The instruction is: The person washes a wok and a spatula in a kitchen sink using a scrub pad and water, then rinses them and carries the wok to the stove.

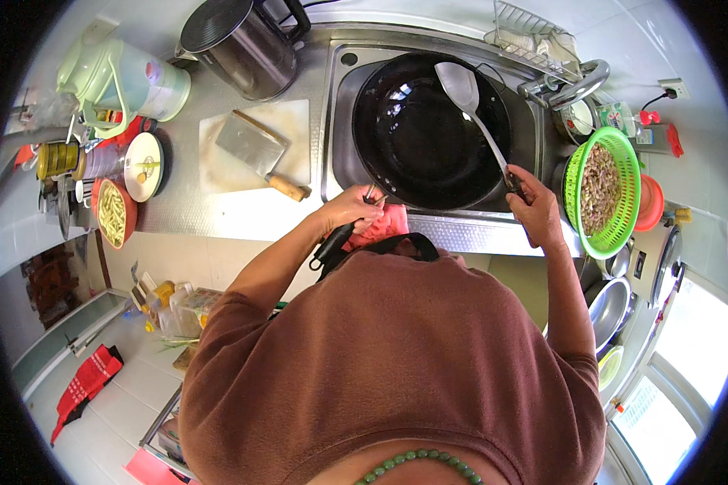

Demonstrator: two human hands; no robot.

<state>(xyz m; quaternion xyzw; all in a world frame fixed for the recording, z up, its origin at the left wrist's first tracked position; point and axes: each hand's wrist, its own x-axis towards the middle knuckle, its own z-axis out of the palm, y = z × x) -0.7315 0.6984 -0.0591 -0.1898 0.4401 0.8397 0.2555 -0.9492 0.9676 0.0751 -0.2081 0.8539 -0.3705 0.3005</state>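
Observation:
A black wok [424,133] rests over the steel sink, tilted or level I cannot tell. My left hand [358,209] grips the wok's handle [333,242] close to where it joins the rim. In my right hand [534,206] is the dark handle of a metal wok spatula [458,85]; its blade lies over the inside of the wok at the upper right. A pink cloth [388,227] hangs at the sink's front edge beside my left hand. To the left, a cleaver [252,145] with a wooden handle lies on a white cutting board [212,173].
An electric kettle [242,54] and a pale green thermos jug [151,85] stand behind the board. Bowls, including one of pale strips [112,215], are at far left. Right of the sink are the faucet [576,85] and a green colander [634,200] holding small pieces of food.

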